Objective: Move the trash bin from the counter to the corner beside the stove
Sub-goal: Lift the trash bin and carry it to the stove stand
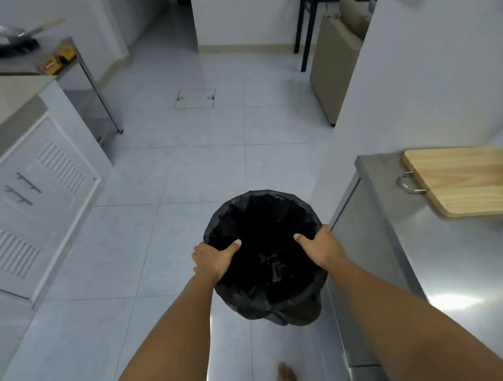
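- The left hand (213, 260) and right hand (319, 246) are each gripping the rim of the trash bin (262, 228), thumbs inside
- The bin, lined with a black bag, is hanging above the floor (154, 182), just beside the steel surface (458, 265)
- A cutting board (467, 181) is lying on that surface's far edge

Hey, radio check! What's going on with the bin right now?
Both hands, left hand and right hand, gripping the trash bin rim, thumbs inside. Bin held above the floor, off the steel counter. Floor ahead open.
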The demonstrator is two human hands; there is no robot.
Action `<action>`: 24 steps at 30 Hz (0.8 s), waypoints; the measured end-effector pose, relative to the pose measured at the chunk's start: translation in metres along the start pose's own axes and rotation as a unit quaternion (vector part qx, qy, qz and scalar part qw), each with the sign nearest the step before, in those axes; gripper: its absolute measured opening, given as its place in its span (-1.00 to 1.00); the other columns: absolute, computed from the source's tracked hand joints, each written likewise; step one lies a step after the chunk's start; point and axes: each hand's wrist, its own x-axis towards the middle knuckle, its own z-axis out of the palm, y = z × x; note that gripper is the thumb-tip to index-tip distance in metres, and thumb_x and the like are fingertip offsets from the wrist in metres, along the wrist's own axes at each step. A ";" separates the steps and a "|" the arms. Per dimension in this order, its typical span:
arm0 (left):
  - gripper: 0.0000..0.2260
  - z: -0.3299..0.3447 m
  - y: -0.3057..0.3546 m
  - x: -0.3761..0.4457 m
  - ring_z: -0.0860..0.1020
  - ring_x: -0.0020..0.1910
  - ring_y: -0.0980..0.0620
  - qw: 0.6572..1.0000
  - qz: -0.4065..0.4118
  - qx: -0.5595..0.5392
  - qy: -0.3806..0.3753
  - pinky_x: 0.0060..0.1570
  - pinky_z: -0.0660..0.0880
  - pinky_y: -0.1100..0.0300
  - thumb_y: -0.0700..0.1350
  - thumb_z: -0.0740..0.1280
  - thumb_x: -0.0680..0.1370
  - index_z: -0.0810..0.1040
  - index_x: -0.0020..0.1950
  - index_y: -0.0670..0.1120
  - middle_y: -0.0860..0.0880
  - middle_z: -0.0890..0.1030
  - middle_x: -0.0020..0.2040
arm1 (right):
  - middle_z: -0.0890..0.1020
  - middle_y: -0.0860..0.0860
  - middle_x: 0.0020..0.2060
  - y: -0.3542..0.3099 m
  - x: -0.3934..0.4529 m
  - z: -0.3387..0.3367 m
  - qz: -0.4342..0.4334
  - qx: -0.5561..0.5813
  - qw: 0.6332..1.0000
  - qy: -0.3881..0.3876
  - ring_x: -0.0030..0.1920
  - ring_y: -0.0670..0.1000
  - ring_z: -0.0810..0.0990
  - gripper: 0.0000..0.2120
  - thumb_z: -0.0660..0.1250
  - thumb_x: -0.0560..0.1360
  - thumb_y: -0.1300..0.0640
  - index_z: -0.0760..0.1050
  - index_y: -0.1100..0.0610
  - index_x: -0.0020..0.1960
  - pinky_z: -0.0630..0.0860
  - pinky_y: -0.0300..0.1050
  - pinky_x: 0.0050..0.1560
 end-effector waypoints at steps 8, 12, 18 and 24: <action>-0.03 0.028 0.062 0.075 0.31 0.60 -0.27 1.000 -0.022 -0.015 -0.016 0.56 0.28 -0.24 0.29 0.47 0.43 0.20 0.64 -0.21 -0.20 0.32 0.60 | 0.46 0.20 0.34 -0.034 0.096 -0.024 0.020 0.001 1.000 -0.018 0.28 0.27 0.49 -0.26 0.29 0.49 -0.24 0.16 0.23 0.42 0.47 0.18 0.26; -0.04 0.043 0.109 0.118 0.33 0.58 -0.27 0.999 -0.035 -0.023 -0.013 0.56 0.29 -0.23 0.29 0.47 0.44 0.21 0.64 -0.22 -0.21 0.34 0.58 | 0.47 0.19 0.33 -0.058 0.154 -0.045 0.026 -0.003 0.999 -0.025 0.27 0.27 0.50 -0.26 0.29 0.49 -0.25 0.16 0.21 0.42 0.48 0.15 0.25; -0.06 0.056 0.178 0.182 0.35 0.57 -0.27 0.998 -0.040 -0.050 -0.008 0.55 0.30 -0.23 0.28 0.48 0.43 0.25 0.62 -0.22 -0.21 0.38 0.56 | 0.50 0.19 0.29 -0.102 0.241 -0.074 0.011 0.007 0.999 -0.029 0.24 0.26 0.52 -0.28 0.32 0.48 -0.23 0.19 0.21 0.40 0.49 0.13 0.22; -0.07 0.061 0.242 0.261 0.42 0.52 -0.26 0.997 -0.033 -0.071 -0.011 0.50 0.37 -0.21 0.29 0.51 0.38 0.35 0.58 -0.20 -0.19 0.47 0.50 | 0.50 0.18 0.28 -0.150 0.333 -0.089 0.003 0.011 0.999 -0.030 0.22 0.24 0.53 -0.29 0.32 0.47 -0.24 0.21 0.21 0.38 0.48 0.09 0.17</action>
